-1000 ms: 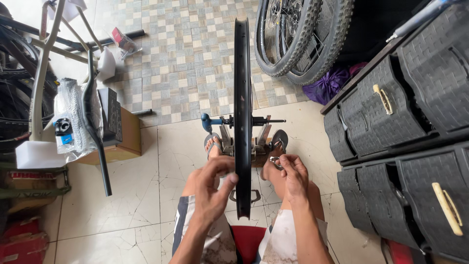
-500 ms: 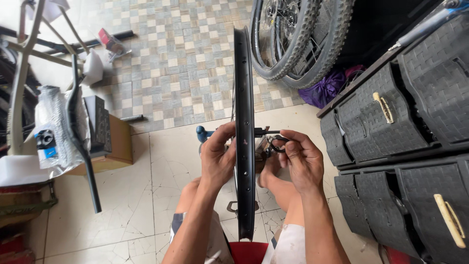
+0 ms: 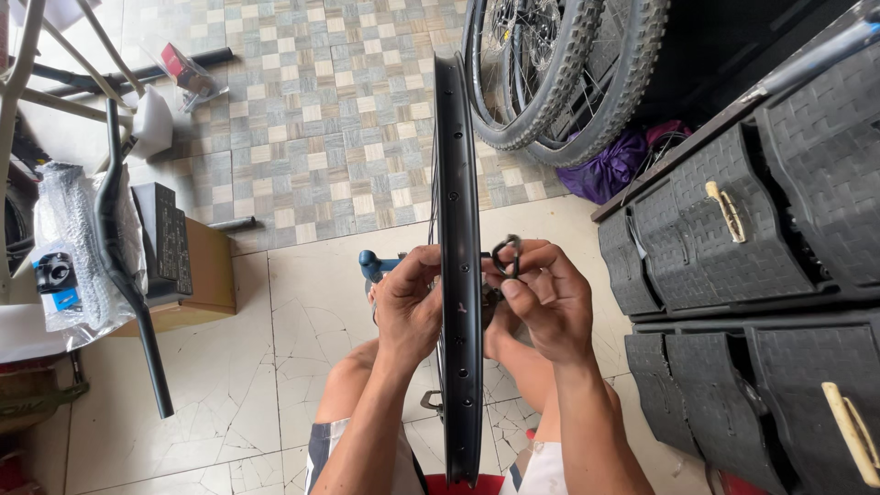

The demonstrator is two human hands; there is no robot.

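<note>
Pinched between thumb and fingers of the right hand [image 3: 541, 302] is a small dark ring-shaped tool [image 3: 507, 255], held just right of centre in the frame, close against the black bicycle rim [image 3: 458, 275]. The left hand [image 3: 408, 307] is curled closed on the rim's other side, fingertips apparently on a spoke or nipple, though the rim hides exactly what they touch.

Compared with a second ago, both hands have climbed from low near the stand to mid-rim, and the view has moved in closer; half a second ago they were already higher and are now set nearer together. The work seems to have moved to a spot further up the wheel.

Largest in view, the woven black drawer units [image 3: 761, 275] with cream handles fill the right side. Two knobby-tyred bicycle wheels [image 3: 568, 82] lean at the top centre, with a purple bag [image 3: 614, 165] beside them. The rim stands upright and edge-on, running from top centre to the bottom edge, between the person's knees. On the left lie a black handlebar [image 3: 128, 266], a bubble-wrapped package [image 3: 69, 247] and a cardboard box [image 3: 197, 275] bearing a black box. Behind the rim a blue part of the stand [image 3: 374, 264] peeks out just left of the left hand.
</note>
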